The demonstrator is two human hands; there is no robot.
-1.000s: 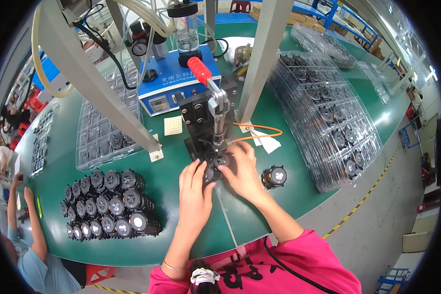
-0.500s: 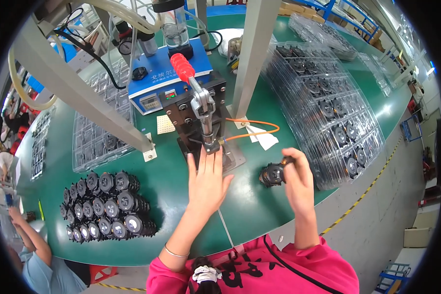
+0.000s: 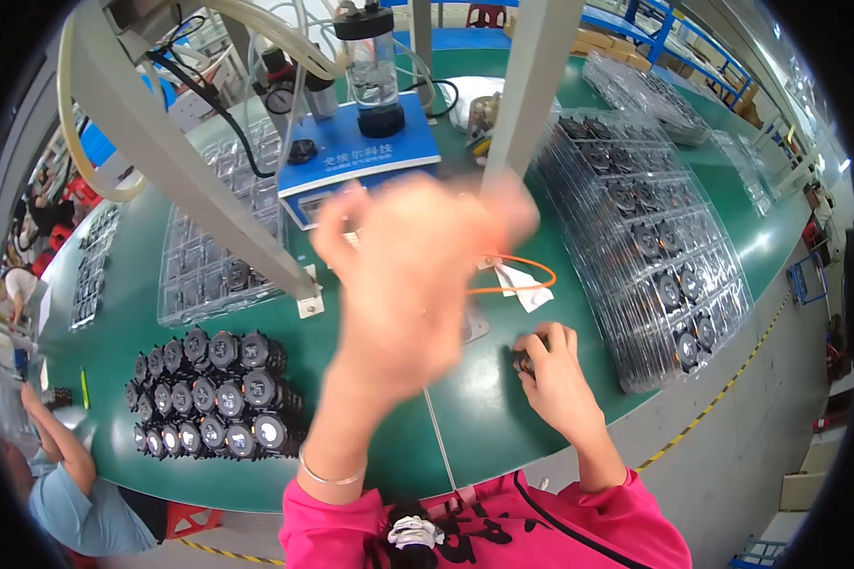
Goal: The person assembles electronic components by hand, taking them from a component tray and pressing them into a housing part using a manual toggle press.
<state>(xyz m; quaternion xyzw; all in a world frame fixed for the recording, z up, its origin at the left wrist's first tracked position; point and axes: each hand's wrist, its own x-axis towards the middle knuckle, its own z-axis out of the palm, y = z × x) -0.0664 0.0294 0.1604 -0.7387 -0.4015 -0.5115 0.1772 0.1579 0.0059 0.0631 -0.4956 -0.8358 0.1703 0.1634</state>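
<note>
Looking down through the head view, we see the left hand (image 3: 413, 275) raised above the green table (image 3: 446, 427), strongly blurred, its fingers spread wide; we cannot tell whether it holds anything, and nothing shows between the fingers. The right hand (image 3: 555, 375) rests low on the table near its front edge, fingers curled closed around a small round black part (image 3: 525, 358), which lies on the table surface just under the fingertips and is mostly hidden. To the left, a cluster of the same round black parts (image 3: 209, 394) stands in three rough rows; we count about twenty, though the far ones blur together. To the right lies a stack of clear plastic trays (image 3: 650, 228) loaded with dark parts, too many and too small to count. Behind the left hand we see one blue control box (image 3: 365, 156), one clear cylinder (image 3: 375, 71) standing on it, and one orange cable loop (image 3: 522, 275) beside a white tag.
</note>
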